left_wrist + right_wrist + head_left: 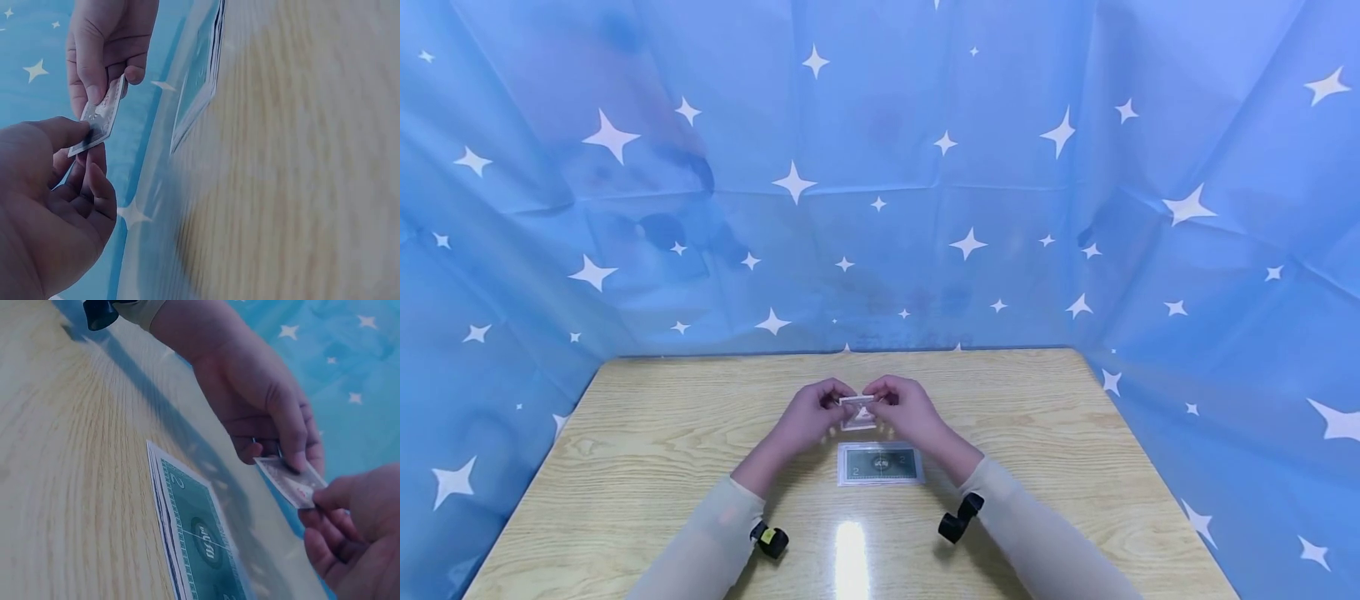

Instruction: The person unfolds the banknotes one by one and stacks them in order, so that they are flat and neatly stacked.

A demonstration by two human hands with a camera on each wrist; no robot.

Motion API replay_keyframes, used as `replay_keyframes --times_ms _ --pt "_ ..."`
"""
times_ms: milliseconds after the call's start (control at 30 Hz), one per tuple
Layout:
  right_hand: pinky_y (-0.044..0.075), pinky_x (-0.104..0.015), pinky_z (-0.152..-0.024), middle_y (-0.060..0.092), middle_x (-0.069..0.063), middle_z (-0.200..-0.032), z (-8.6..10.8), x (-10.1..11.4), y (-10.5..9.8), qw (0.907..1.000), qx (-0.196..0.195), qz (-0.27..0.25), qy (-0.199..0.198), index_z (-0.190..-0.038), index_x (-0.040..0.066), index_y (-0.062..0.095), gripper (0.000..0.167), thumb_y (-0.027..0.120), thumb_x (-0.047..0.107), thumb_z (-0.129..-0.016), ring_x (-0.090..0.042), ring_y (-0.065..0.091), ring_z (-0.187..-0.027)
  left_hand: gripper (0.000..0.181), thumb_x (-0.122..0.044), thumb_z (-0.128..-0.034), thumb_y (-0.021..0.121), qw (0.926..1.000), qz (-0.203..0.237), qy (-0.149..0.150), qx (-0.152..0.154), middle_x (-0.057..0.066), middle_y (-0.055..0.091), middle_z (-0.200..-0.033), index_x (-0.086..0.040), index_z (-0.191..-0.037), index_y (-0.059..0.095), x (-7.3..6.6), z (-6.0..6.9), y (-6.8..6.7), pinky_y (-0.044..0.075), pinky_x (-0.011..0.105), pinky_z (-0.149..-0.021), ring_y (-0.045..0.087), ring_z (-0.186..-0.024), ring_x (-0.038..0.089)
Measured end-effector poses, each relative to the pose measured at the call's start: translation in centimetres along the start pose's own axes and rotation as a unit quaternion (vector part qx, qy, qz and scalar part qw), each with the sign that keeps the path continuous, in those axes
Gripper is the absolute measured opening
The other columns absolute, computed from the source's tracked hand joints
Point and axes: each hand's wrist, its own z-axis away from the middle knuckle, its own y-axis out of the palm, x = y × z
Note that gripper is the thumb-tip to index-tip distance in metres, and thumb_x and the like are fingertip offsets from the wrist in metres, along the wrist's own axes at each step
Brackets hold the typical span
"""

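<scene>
Both hands hold a small pale printed paper note [861, 421] above the table, beyond a stack of green play-money notes [880, 464]. My left hand [812, 414] pinches its left end between thumb and fingers. At the other end, my right hand [912, 410] pinches it the same way. From the left wrist view, the small note [107, 115] is tilted, with a thumb on its face from each side. The right wrist view shows the stack [200, 537] lying flat, with several layered edges and a "2" in its corner. Whether the held note is folded, I cannot tell.
The wood-grain table [685, 433] reaches back to a blue curtain [880, 250] with white stars. Small black cameras sit on the left wrist [771, 542] and right wrist [958, 521]. A bright reflection lies on the tabletop near the front.
</scene>
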Motion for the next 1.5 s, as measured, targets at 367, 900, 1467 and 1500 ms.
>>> replay_keyframes --times_ms 367,900,1467,1500 --pt "0.051 -0.024 -0.066 0.071 -0.008 -0.092 2.0 0.4 -2.0 0.9999 -0.007 0.0 0.011 -0.117 0.003 0.078 0.017 0.077 0.0 -0.1 -0.019 0.06 -0.078 0.011 -0.009 -0.102 0.078 0.9994 0.035 0.008 -0.005 0.006 0.071 -0.094 -0.005 -0.112 0.076 -0.6 0.9 1.1 0.052 0.025 -0.067 0.061 -0.082 0.017" --pt "0.052 -0.023 -0.067 0.071 -0.008 -0.094 3.2 0.2 -2.1 0.9999 -0.001 -0.008 0.015 -0.118 0.003 0.077 0.018 0.078 0.001 -0.101 -0.017 0.06 -0.077 0.012 -0.016 -0.1019 0.082 0.9994 0.033 0.006 0.01 0.002 0.069 -0.09 -0.01 -0.109 0.076 -1.1 1.3 2.3 0.053 0.026 -0.07 0.062 -0.08 0.018" --pt "0.055 -0.026 -0.074 0.075 -0.009 -0.105 3.6 -0.1 -2.8 0.9996 0.023 -0.009 0.01 -0.127 0.006 0.077 0.022 0.073 0.008 -0.106 -0.017 0.064 -0.086 0.012 -0.014 -0.1006 0.083 0.9986 0.051 0.001 -0.011 0.0 0.079 -0.099 -0.009 -0.111 0.08 -0.8 1.3 2.6 0.061 0.029 -0.078 0.074 -0.09 0.017" --pt "0.056 -0.026 -0.076 0.075 -0.01 -0.108 3.7 -0.1 -2.9 0.9995 0.028 -0.009 0.007 -0.129 0.006 0.076 0.023 0.072 0.008 -0.106 -0.017 0.065 -0.089 0.011 -0.013 -0.1008 0.083 0.9984 0.055 0.001 -0.011 0.0 0.079 -0.1 -0.009 -0.111 0.08 -0.8 1.3 2.6 0.061 0.029 -0.078 0.074 -0.09 0.017"
